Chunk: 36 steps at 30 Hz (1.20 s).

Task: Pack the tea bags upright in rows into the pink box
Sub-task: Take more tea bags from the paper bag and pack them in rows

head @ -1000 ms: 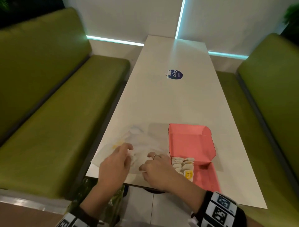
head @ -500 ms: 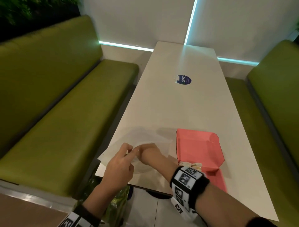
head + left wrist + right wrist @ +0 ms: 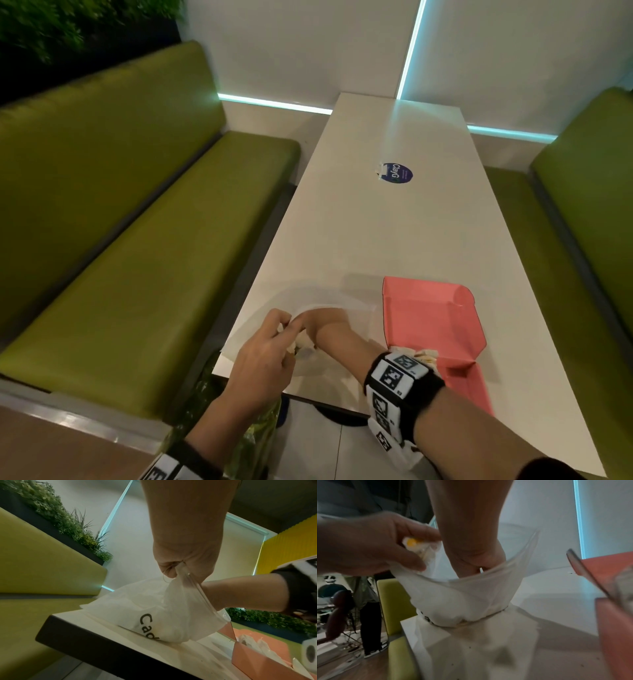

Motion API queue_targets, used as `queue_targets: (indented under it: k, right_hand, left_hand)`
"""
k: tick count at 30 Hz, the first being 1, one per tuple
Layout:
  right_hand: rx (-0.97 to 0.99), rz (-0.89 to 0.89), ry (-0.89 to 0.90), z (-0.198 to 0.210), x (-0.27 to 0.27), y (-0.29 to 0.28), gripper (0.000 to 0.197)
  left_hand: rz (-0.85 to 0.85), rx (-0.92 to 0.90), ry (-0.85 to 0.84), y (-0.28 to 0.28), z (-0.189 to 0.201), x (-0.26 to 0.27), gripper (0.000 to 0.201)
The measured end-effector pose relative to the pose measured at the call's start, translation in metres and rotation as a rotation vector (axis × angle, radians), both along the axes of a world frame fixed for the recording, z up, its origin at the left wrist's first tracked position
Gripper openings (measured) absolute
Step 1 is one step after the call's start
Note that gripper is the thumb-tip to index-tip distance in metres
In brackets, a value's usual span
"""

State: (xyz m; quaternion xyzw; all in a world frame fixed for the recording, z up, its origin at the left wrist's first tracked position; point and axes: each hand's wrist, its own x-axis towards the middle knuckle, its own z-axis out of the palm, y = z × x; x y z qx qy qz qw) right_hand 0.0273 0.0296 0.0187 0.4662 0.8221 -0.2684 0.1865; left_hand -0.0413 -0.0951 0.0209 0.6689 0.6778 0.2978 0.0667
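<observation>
Two hands (image 3: 263, 359), one pink box (image 3: 431, 318), one plastic bag (image 3: 154, 615), one table (image 3: 394, 240), two green benches (image 3: 137, 240), one round sticker (image 3: 397, 173).

Bag (image 3: 329, 305) left of box (image 3: 431, 318)

Far half of the table (image 3: 394, 240) lies bare except for a flat round sticker (image 3: 397, 173). Near right, the pink box (image 3: 431, 318) with its raised lid stands just beside the plastic bag (image 3: 329, 305), narrowing passage between them.

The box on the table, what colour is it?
Pink box; the head view shows it best.
</observation>
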Motion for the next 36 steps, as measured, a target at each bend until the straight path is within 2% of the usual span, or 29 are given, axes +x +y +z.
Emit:
queue_targets:
  k: [2,3,5,7,11,16,21,25,28,30,32,33,36]
  right_hand:
    - [0.055,0.085,-0.049,0.006,0.007,0.0,0.023]
    - [0.085,0.12,-0.011,0.009,0.015,-0.001,0.017]
    - [0.16,0.053,0.143,0.017,0.034,-0.007,0.014]
    - [0.243,0.036,0.313,0.025,0.052,-0.013,0.019]
    - [0.281,-0.083,0.563,0.051,0.081,-0.018,0.014]
    - [0.138,-0.427,0.877,0.074,0.11,-0.016,0.009]
    - [-0.051,-0.68,1.141,0.09,0.139,-0.016,0.021]
    - [-0.112,-0.726,1.225,0.102,0.155,-0.017,0.016]
    - [-0.08,-0.72,1.222,0.109,0.167,-0.022,0.018]
    - [-0.072,-0.713,1.212,0.113,0.173,-0.026,0.019]
    - [-0.079,-0.689,1.186,0.117,0.177,-0.032,0.017]
    - [-0.084,-0.673,1.177,0.119,0.177,-0.036,0.016]
    - [-0.077,-0.628,1.211,0.126,0.177,-0.043,0.015]
  left_hand:
    - [0.016,0.01,-0.005,0.002,0.0,0.001,0.076]
    - [0.019,0.015,-0.01,0.003,-0.001,0.002,0.077]
    - [0.024,0.001,-0.037,0.005,-0.003,0.004,0.082]
    - [0.04,-0.015,-0.052,0.008,-0.005,0.007,0.083]
    - [0.055,-0.005,-0.037,0.014,-0.011,0.017,0.083]
    - [0.107,-0.109,-0.119,0.025,-0.028,0.03,0.078]
    - [0.139,-0.24,-0.222,0.038,-0.038,0.041,0.063]
    - [0.085,-0.425,-0.225,0.045,-0.035,0.047,0.053]
    - [0.231,-0.323,-0.193,0.045,-0.01,0.054,0.057]
    - [0.275,-0.19,-0.302,0.047,0.013,0.058,0.049]
    - [0.207,-0.137,-0.509,0.052,0.031,0.063,0.033]
    - [0.147,-0.157,-0.667,0.056,0.036,0.066,0.032]
    - [0.021,-0.38,-1.108,0.064,0.047,0.084,0.055]
